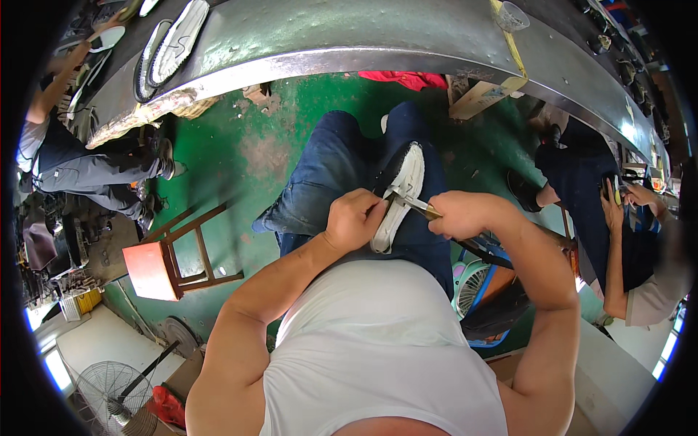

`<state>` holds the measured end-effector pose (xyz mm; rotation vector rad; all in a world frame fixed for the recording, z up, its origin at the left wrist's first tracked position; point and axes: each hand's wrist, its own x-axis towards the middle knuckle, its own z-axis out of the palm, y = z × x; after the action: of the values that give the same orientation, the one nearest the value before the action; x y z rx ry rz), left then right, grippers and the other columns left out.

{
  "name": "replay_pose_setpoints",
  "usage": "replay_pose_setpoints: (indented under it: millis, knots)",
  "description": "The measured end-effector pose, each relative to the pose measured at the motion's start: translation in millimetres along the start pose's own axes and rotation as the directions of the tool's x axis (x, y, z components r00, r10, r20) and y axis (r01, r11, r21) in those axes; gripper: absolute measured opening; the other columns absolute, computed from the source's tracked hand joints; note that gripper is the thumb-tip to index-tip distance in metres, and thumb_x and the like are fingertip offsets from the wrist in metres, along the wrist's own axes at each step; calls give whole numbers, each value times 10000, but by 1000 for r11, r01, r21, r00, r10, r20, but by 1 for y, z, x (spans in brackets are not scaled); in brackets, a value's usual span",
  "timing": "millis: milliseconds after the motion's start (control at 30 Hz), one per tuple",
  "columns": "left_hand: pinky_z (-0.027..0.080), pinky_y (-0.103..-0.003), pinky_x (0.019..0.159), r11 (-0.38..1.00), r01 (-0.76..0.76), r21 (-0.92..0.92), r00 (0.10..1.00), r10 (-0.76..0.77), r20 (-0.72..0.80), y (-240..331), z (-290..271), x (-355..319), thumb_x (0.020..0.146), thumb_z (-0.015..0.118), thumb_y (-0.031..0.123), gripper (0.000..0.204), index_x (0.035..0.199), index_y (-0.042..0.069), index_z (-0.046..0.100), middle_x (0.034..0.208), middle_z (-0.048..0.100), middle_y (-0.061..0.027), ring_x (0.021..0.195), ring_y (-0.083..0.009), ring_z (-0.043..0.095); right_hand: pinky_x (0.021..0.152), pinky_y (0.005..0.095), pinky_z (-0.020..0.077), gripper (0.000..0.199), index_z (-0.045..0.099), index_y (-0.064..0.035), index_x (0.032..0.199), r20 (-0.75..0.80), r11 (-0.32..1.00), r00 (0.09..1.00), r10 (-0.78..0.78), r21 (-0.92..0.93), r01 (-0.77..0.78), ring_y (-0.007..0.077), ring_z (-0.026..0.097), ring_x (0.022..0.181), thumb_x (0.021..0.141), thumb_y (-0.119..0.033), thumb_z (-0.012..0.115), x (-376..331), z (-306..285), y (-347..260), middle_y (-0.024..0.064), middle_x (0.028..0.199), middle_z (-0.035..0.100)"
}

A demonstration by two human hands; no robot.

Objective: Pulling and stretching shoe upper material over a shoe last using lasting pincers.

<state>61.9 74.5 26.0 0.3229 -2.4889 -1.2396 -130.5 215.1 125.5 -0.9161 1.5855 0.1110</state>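
Observation:
Across my thighs lies a shoe (408,173), bottom side up, with a white underside and dark material along its edge. My left hand (354,219) is closed at the shoe's left edge, thumb and fingers pinching it there. In my right hand (463,214) I grip metal pincers (416,204), whose head touches the shoe near its middle, close to my left fingertips. The dark handles come out below my right hand. What sits between the pincers' jaws is too small to make out.
A metal-edged workbench (320,36) curves across the front, bearing a pair of white-bottomed shoes (174,47). To the left stand a wooden stool (153,270) and a wire-caged fan (109,392). A green fan (471,282) is by my right side. People work at both sides.

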Motion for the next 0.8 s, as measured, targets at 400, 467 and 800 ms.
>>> replay_pose_setpoints:
  millis: [400, 467, 800]
  knots:
    - [144, -325, 1207, 506, 541, -672, 819, -499, 283, -47, 34, -10, 1040, 443, 232, 707, 1583, 15, 44, 1614, 185, -197, 1496, -244, 167, 739, 517, 522, 308, 626, -18, 921, -464, 983, 869, -170, -140, 118, 432, 663, 795, 959, -323, 603, 28, 51, 32, 218, 805, 680]
    - [126, -330, 1212, 421, 600, -681, 796, -400, 454, -49, 23, 3, 1037, 453, 235, 724, 1584, 19, 30, 1621, 169, -192, 1503, -246, 147, 725, 511, 522, 319, 632, -29, 934, -454, 988, 880, -143, -120, 99, 433, 663, 792, 955, -347, 613, 21, 44, 32, 210, 789, 679]
    - [210, -363, 1197, 566, 590, -575, 779, -212, 591, -45, 24, 27, 955, 646, 195, 932, 1592, 93, -27, 1579, 242, -194, 1467, -252, 238, 700, 460, 532, 306, 653, -26, 986, -657, 957, 735, -168, 71, 283, 406, 672, 757, 904, -319, 686, 49, 69, 68, 195, 826, 692]
